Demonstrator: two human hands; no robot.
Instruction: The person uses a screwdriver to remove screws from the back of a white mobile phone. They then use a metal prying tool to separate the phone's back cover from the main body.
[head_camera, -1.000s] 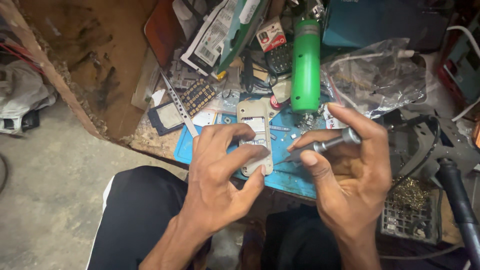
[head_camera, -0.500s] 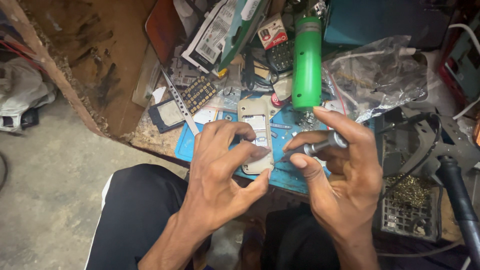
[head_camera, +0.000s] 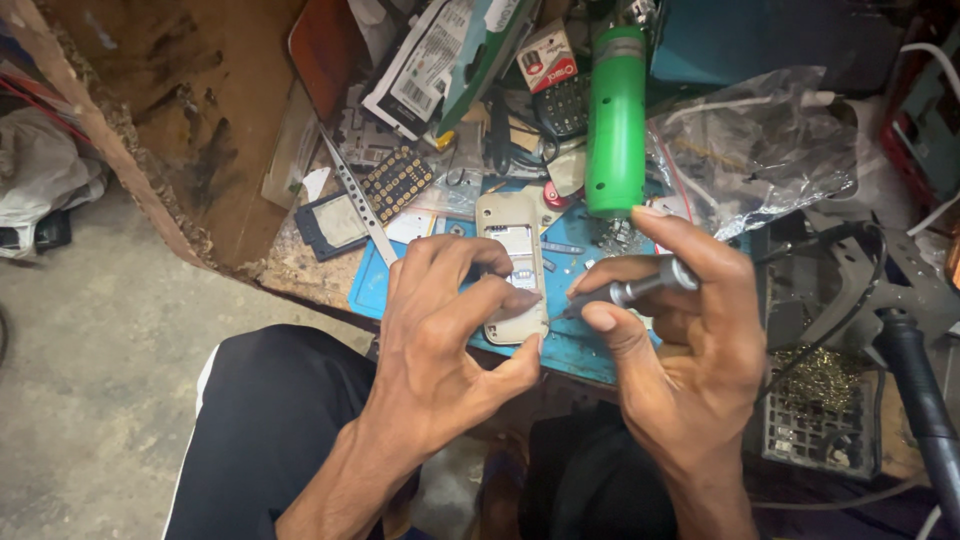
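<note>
Beige phone shell (head_camera: 513, 265), back cover off, lying on blue mat (head_camera: 590, 352) at near edge of cluttered tabletop (head_camera: 290, 262), inner board exposed. Left hand (head_camera: 450, 340) curled over shell's lower half, fingertips pressed together against its right edge, thumb braced below; pinning it flat. Right hand (head_camera: 690, 340) pinching small metal-handled screwdriver (head_camera: 640, 290) between thumb, index and middle finger, tip angled left onto shell's lower right corner, just beside left fingertips. Compared with half a second and one second back: shell unmoved on mat, left hand in same clamp, right hand shifted slightly nearer and lower, driver tip closer to shell edge. Judgement: fine work on one fastener or seam ongoing, no part lifted free yet. Around: green cylindrical tool (head_camera: 615, 120) upright just behind shell, crumpled clear plastic bag (head_camera: 760, 150) to right, loose keypad (head_camera: 397, 183) and small dark frame (head_camera: 335, 225) to left, tray of brass wool (head_camera: 815, 400) near right wrist.
</note>
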